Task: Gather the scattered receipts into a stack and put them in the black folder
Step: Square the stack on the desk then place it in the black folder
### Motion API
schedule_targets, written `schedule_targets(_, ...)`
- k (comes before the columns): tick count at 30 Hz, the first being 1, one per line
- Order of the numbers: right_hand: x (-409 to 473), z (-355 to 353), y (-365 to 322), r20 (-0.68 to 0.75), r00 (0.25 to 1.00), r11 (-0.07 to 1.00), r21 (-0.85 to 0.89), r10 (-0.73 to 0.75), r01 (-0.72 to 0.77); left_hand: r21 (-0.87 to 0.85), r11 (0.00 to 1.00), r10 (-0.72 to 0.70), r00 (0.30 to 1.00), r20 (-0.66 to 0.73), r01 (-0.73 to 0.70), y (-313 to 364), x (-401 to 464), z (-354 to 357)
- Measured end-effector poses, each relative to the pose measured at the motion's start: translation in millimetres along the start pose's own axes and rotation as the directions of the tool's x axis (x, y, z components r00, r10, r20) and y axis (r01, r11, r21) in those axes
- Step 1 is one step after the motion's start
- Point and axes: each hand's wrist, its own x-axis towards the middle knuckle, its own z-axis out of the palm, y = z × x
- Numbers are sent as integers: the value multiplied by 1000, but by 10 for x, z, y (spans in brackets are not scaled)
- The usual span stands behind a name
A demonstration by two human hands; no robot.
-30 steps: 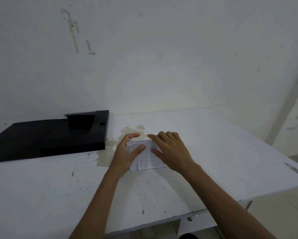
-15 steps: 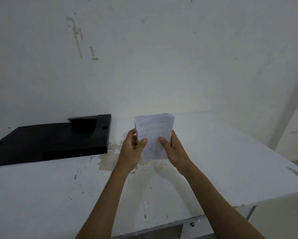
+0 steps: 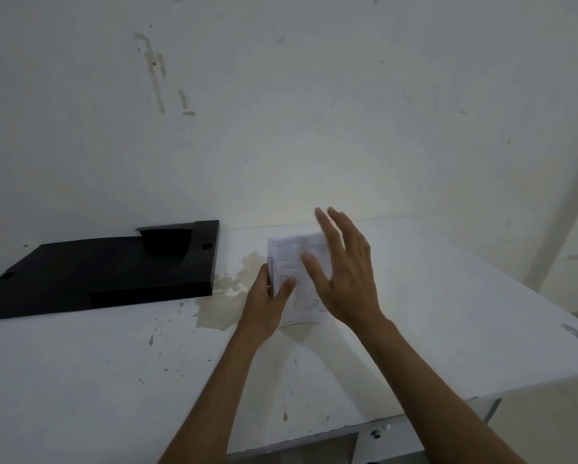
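Note:
A stack of white receipts (image 3: 292, 262) stands on its lower edge above the table, slightly tilted. My left hand (image 3: 267, 296) grips its left side, thumb across the front and fingers behind. My right hand (image 3: 344, 272) is just right of the stack with its fingers straight and spread, lying over the stack's right edge and holding nothing. The black folder (image 3: 96, 272) lies flat at the back left of the table, a hand's width left of the receipts.
The white table (image 3: 448, 313) has a brownish stain (image 3: 227, 296) between folder and hands and small dark specks near the front. Its right edge and front edge drop to the floor. A marked white wall stands close behind.
The stack was raised off the table in both hands. Since then my right hand has let go and opened beside it, leaving my left hand alone holding the receipts, now lower.

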Motion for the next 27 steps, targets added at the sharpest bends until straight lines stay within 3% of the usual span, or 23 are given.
schedule_targets(2,64,-19,11,152,977,957,-224,-151,183,19,1000,4,1000,9,-4,32,11,-9)
schedule_targets(4,26,5,94,274,954,938,-282,-123,202,63,998,0,1000,-5,0,55,13,-22)
schedule_targets(9,11,20,100,247,962,961,-219,-113,169,100,995,-10,1000,-11,11,87,5,-19)
schedule_targets(14,27,3,28,376,918,942,-243,-128,231,117,993,27,1000,8,-28,118,-36,-27)
schedule_targets(18,65,-20,49,323,938,942,-258,-127,216,107,994,29,999,20,-31,147,-25,-44)
schedule_targets(21,50,-19,81,383,909,937,-229,-164,265,140,990,30,999,31,-34,140,-8,-47)
schedule_targets(25,8,-22,138,314,942,971,-162,-116,174,139,990,19,1000,25,-22,111,36,-34)
schedule_targets(27,-82,9,195,190,981,999,-1,32,-32,100,994,36,998,53,-41,122,35,-18)
